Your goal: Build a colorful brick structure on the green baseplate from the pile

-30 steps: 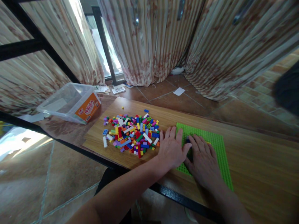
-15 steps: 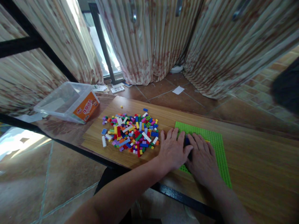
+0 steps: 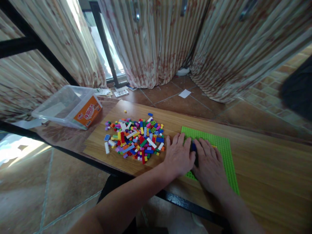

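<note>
A green studded baseplate (image 3: 227, 159) lies on the wooden board, partly covered by both hands. My left hand (image 3: 179, 156) rests over its left edge, fingers stretched out and spread, with the thumb toward the other hand. Beside it, my right hand (image 3: 209, 162) lies over the middle of the plate, fingers extended and palm down. A dark blue toy brick (image 3: 193, 146) shows in the narrow gap between the hands. Past the right fingers peeks a bit of a yellow brick (image 3: 214, 146). Whatever else is under the palms is hidden.
A heap of mixed toy bricks (image 3: 136, 139) spreads on the wooden board (image 3: 268, 169) left of my hands. A lone blue brick (image 3: 150, 114) and a small yellow piece (image 3: 125, 111) lie behind it. Farther left stands a clear plastic bin (image 3: 68, 107) with an orange label.
My left thumb has drawn back slightly to the left, away from the right hand. The right hand stays on the plate. The whole view has shifted a little.
</note>
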